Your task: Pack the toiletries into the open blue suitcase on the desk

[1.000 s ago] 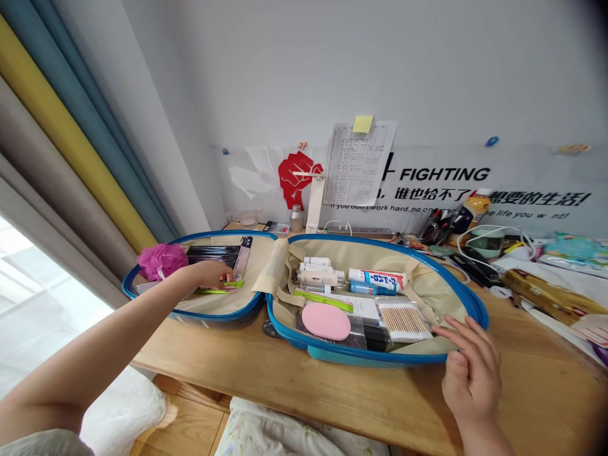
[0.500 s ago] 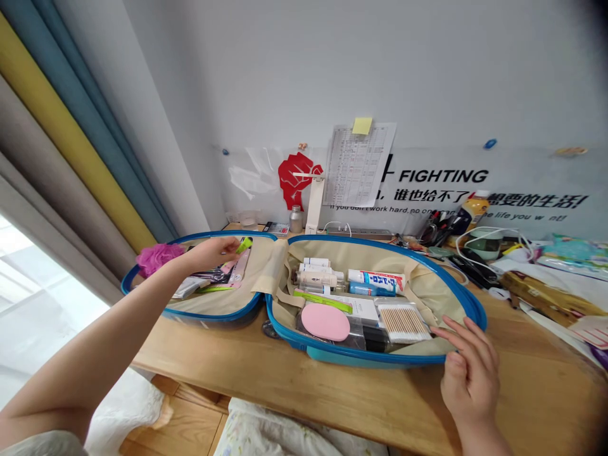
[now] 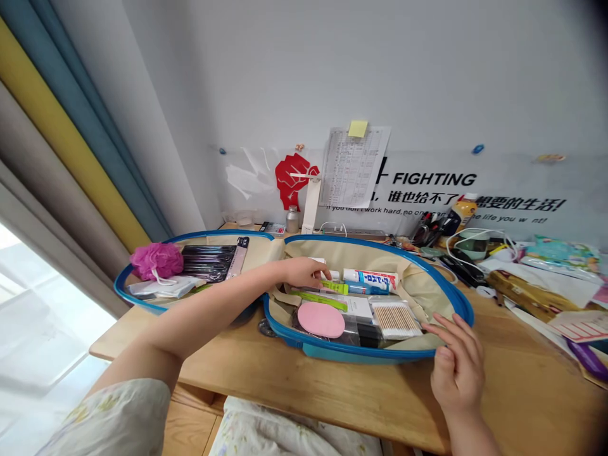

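My left hand (image 3: 306,272) is over the right half of an open blue-rimmed case (image 3: 327,354), fingers closed on a small bright green packet (image 3: 336,287). Below it in the case lies a similar green strip (image 3: 323,300) on a white box (image 3: 358,307). Around them are a toothpaste tube (image 3: 373,278), a blue tube (image 3: 368,289), a pink oval case (image 3: 321,319) and a pack of cotton swabs (image 3: 395,318). My right hand (image 3: 460,367) is at the right front rim, fingers apart, holding nothing; fingertips reach the inner edge near the swabs.
The case's left half holds a purple bath puff (image 3: 158,259), a pack of dark slim items (image 3: 209,262) and a white packet (image 3: 164,287). Behind the case stand a silver bottle (image 3: 292,220) and a white lamp (image 3: 311,206). Clutter, including a gold packet (image 3: 527,294), fills the right side.
My left hand has moved right, from the case's left half to its right half, carrying the green packet. My right hand stays at the rim. The view has shifted slightly.
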A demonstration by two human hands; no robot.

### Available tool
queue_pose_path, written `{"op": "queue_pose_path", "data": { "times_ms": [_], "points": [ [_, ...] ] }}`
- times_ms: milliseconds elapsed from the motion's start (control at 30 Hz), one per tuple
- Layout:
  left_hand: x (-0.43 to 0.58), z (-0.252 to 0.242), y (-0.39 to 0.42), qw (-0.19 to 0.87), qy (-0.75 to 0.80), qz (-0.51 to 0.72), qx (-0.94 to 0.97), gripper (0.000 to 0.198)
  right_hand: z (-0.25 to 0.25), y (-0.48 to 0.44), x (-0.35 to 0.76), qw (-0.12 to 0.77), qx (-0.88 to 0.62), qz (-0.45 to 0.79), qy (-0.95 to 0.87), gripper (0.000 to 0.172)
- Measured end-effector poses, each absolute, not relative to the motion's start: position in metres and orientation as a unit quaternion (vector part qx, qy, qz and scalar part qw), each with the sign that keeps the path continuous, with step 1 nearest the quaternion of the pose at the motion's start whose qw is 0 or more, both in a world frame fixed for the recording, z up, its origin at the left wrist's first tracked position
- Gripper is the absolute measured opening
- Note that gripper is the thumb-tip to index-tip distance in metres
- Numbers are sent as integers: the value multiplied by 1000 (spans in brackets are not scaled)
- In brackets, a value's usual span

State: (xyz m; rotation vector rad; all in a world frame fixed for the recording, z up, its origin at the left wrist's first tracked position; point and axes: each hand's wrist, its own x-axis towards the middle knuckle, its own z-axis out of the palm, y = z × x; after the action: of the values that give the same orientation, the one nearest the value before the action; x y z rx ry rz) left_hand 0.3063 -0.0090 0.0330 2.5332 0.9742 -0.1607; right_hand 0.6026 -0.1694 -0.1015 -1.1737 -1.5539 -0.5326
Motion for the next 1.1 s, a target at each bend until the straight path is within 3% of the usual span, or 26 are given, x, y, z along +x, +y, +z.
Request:
{"op": "queue_pose_path", "data": {
  "times_ms": [333, 1100],
  "points": [
    [306, 0, -3, 229, 354, -43, 906, 29, -98, -172, 602, 529, -495, -215, -655, 36],
    [300, -5, -1, 192, 310, -25, 931, 32, -97, -173, 600, 525, -494, -221, -657, 36]
  ]
}}
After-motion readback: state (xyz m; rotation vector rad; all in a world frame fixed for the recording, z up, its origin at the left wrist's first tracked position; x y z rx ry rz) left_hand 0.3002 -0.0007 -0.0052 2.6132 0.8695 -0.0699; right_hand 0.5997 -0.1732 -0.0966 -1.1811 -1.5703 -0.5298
